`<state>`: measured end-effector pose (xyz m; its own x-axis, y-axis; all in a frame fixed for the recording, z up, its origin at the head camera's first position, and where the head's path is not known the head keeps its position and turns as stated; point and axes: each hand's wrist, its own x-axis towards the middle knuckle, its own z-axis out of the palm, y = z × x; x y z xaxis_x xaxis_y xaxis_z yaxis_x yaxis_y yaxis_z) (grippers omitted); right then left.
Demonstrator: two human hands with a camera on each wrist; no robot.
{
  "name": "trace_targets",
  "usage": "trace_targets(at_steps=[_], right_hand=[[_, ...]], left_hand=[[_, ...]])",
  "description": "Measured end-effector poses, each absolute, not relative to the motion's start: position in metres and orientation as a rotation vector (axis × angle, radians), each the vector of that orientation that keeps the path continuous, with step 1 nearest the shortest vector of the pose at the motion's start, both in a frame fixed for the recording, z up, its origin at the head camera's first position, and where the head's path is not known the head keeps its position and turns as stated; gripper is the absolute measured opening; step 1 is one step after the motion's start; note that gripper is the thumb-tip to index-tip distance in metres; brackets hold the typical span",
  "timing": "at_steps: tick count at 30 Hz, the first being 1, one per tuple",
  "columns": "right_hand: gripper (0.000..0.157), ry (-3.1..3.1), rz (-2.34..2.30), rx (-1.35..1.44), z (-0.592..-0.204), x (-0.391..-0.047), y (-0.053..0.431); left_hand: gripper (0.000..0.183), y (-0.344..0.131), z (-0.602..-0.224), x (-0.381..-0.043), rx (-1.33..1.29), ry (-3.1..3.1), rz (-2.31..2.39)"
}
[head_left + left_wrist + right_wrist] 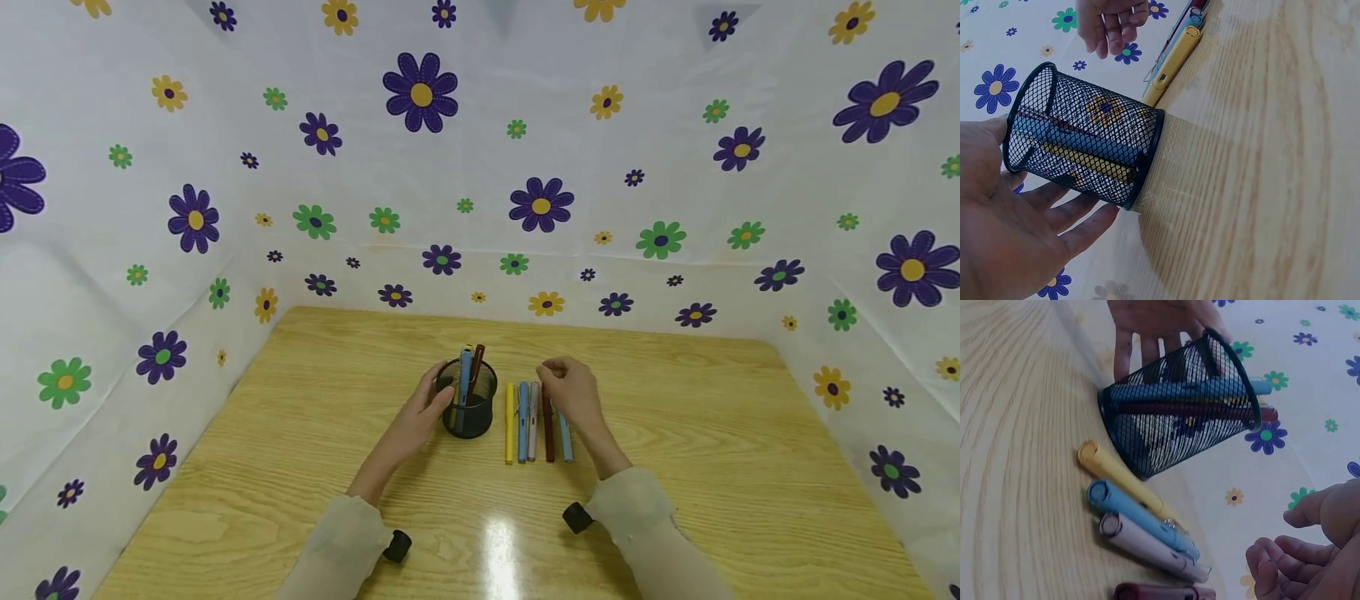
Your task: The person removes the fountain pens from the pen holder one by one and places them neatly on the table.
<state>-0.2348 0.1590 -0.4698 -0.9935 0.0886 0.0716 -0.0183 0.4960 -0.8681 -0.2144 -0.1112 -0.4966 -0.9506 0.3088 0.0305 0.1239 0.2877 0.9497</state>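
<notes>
A black mesh pen holder (468, 421) stands upright on the table, with a blue pen (1210, 389), a dark red pen (1222, 414) and a yellow pen (1088, 161) in it. My left hand (420, 414) rests against its left side, fingers extended along the mesh and thumb by the rim. Right of the holder several pens lie side by side: yellow (509, 425), blue (522, 425), pale lilac (533, 421), dark red (549, 429) and another blue (566, 442). Over the far ends of the right-hand pens hovers my right hand (573, 392), fingers loosely bent, nothing between thumb and fingertips.
The wood-grain table (337, 367) is bordered by white flower-print sheeting (480, 150) at the back and both sides. A small black device (398, 546) sits at the left cuff and another black device (577, 517) at the right cuff.
</notes>
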Motion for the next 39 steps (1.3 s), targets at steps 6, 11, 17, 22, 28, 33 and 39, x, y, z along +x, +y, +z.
trace_targets(at_steps=[6,11,17,22,28,33,39], right_hand=[[0.035,-2.614,1.615,0.011,-0.463,-0.234,0.147],[0.038,-2.598,1.698,0.103,-0.46,-0.234,0.137],[0.036,-2.571,1.733,0.176,-0.46,-0.238,0.127],[0.035,-2.559,1.711,0.214,-0.458,-0.24,0.121],[0.038,-2.546,1.712,0.244,-0.456,-0.242,0.114],[0.038,-2.544,1.693,0.256,-0.456,-0.244,0.107],[0.036,-2.551,1.683,0.251,-0.457,-0.246,0.1]], left_hand=[[0.061,-0.111,-0.496,-0.214,0.405,2.381,1.749],[0.061,-0.111,-0.497,-0.215,0.415,2.38,1.747],[0.061,-0.111,-0.497,-0.215,0.413,2.368,1.757],[0.062,-0.111,-0.497,-0.214,0.417,2.369,1.759],[0.063,-0.112,-0.495,-0.214,0.433,2.368,1.753],[0.064,-0.113,-0.494,-0.214,0.436,2.347,1.76],[0.063,-0.112,-0.496,-0.214,0.431,2.361,1.769]])
